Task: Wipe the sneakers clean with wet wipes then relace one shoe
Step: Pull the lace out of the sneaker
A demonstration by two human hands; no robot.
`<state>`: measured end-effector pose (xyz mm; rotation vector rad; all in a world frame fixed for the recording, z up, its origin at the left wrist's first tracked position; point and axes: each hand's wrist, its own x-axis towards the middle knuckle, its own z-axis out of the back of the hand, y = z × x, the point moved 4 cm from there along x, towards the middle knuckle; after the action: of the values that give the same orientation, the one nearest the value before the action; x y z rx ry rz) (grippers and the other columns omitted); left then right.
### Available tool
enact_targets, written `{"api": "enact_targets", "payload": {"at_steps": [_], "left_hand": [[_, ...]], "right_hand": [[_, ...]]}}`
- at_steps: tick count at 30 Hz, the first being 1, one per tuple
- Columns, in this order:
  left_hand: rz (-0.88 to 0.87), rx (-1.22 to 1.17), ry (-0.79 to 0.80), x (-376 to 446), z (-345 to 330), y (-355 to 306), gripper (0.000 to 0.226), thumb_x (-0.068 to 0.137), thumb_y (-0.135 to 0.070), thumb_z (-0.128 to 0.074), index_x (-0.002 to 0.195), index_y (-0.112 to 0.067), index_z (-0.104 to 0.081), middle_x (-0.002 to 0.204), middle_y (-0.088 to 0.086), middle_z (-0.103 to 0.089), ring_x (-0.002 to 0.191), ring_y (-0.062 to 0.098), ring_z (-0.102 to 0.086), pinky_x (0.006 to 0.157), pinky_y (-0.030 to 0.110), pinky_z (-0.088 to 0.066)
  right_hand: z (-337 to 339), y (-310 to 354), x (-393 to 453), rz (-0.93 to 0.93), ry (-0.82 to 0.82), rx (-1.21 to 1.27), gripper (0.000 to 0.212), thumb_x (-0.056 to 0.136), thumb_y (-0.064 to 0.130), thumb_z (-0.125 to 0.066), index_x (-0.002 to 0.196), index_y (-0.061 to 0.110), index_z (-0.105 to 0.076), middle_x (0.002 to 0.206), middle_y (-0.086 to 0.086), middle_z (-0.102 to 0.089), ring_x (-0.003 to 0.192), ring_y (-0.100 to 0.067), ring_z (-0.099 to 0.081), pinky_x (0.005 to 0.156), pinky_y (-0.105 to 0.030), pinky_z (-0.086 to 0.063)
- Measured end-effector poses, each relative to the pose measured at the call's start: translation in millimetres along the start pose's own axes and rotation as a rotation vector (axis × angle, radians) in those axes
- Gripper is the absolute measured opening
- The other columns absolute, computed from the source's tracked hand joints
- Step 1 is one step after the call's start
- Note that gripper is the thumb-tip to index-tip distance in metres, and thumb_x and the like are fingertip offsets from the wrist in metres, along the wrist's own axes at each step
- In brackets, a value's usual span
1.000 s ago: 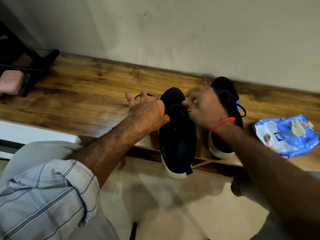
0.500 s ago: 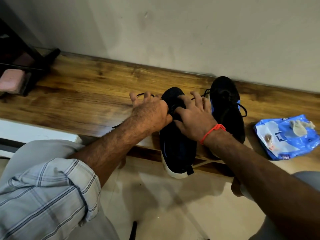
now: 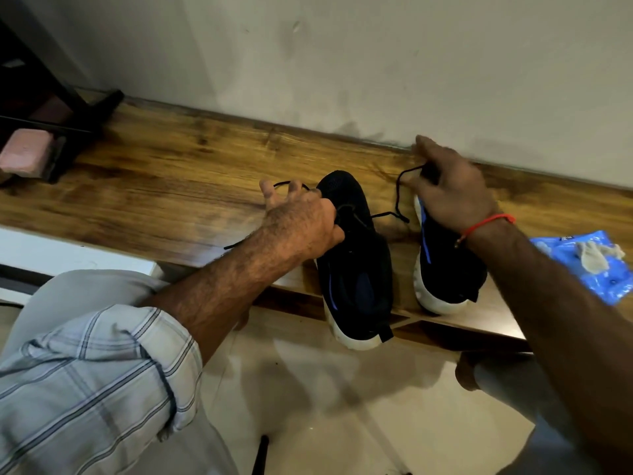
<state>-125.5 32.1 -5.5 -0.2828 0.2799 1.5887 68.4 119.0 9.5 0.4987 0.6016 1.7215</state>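
Head view: two black sneakers w/ white soles sit side by side on wooden tabletop (image 3: 144, 186), heels hanging over front edge, toes toward wall. Left hand (image 3: 301, 222) rests on left sneaker (image 3: 356, 269) at lace area, fingers curled round one black lace (image 3: 394, 200) end that loops out past fingertips to the left. Right hand (image 3: 452, 193) up over toe of right sneaker (image 3: 445, 272), thumb and fingers pinching the other lace end; strand runs slack from it down to left sneaker. Red thread on right wrist. Blue wet wipes pack (image 3: 596, 265) lies on tabletop just right of right forearm, crumpled used wipe (image 3: 597, 257) on top.
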Motion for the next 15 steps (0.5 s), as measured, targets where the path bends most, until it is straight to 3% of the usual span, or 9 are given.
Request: {"api": "enact_targets", "payload": {"at_steps": [2, 3, 7, 11, 15], "left_hand": [[0.007, -0.004, -0.01, 0, 0, -1, 0.033, 0.098, -0.056, -0.048, 0.089, -0.028, -0.063, 0.133, 0.0, -0.055, 0.136, 0.031, -0.033, 0.106, 0.074, -0.019], [0.015, -0.004, -0.011, 0, -1, -1, 0.036, 0.098, -0.058, -0.047, 0.094, -0.028, -0.066, 0.134, 0.0, -0.055, 0.137, 0.031, -0.033, 0.106, 0.074, -0.019], [0.042, 0.023, -0.083, 0, -3, -7, 0.042, 0.096, -0.063, -0.048, 0.109, -0.028, -0.068, 0.13, -0.002, -0.058, 0.134, 0.03, -0.039, 0.107, 0.071, -0.022], [0.043, -0.014, -0.12, 0, -1, -10, 0.035, 0.098, -0.053, -0.047, 0.114, -0.028, -0.066, 0.129, -0.003, -0.059, 0.132, 0.029, -0.041, 0.107, 0.069, -0.022], [0.082, -0.042, -0.006, 4, 4, 5, 0.023, 0.095, -0.055, -0.053, 0.098, -0.035, -0.064, 0.133, -0.003, -0.055, 0.137, 0.031, -0.035, 0.107, 0.07, -0.02]], "right_hand": [[-14, 5, -7, 0.012, 0.116, -0.072, 0.076, 0.091, 0.049, -0.063, 0.154, 0.037, -0.023, 0.159, -0.009, -0.032, 0.151, -0.033, -0.011, 0.121, -0.049, -0.021], [-21, 10, -13, 0.053, 0.146, -0.14, 0.077, 0.089, 0.055, -0.061, 0.154, 0.04, -0.023, 0.158, -0.009, -0.033, 0.151, -0.035, -0.008, 0.12, -0.053, -0.019], [-47, 26, -35, 0.192, 0.199, -0.437, 0.057, 0.087, 0.066, -0.054, 0.136, 0.037, -0.049, 0.138, -0.001, -0.052, 0.136, -0.032, -0.028, 0.11, -0.052, -0.025], [-51, 26, -33, 0.146, 0.141, -0.515, 0.036, 0.089, 0.054, -0.057, 0.117, 0.031, -0.053, 0.119, 0.002, -0.06, 0.122, -0.03, -0.039, 0.1, -0.049, -0.031], [-41, 18, -28, 0.041, 0.171, -0.511, 0.022, 0.093, 0.041, -0.055, 0.112, 0.03, -0.057, 0.111, -0.001, -0.065, 0.12, -0.03, -0.044, 0.101, -0.05, -0.031]]}}
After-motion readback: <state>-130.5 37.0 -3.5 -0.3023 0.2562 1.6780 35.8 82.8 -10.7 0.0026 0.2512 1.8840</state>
